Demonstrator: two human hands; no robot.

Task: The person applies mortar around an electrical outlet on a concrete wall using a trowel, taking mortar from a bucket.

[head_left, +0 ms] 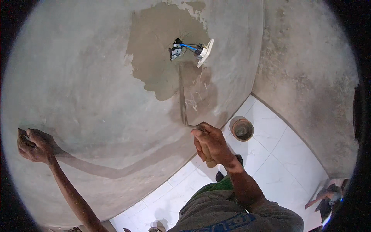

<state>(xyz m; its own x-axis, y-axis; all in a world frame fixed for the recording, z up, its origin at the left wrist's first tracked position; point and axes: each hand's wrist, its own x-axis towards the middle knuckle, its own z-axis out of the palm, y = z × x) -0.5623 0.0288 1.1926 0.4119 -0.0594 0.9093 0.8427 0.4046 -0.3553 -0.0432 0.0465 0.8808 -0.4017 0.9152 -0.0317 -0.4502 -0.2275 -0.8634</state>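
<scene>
My right hand (211, 144) is wrapped round the wooden handle of a trowel (182, 98). Its long blade shows nearly edge-on against the wall, its tip just below the wall hole. Around that hole spreads a darker patch of damp plaster (150, 50). A white switch or socket plate (205, 53) hangs out of the hole (176, 50) on blue and dark wires, tilted to the right. Far to the left, my left hand (34, 146) is closed close to the wall, fingers curled; whatever they may hold is hidden.
A round bucket (234, 136) with grey mix inside stands on the white tiled floor (270, 149), near the wall corner. A second wall (305, 77) rises on the right. Dark items (328, 197) lie at the lower right, and a small container (156, 227) at the bottom edge.
</scene>
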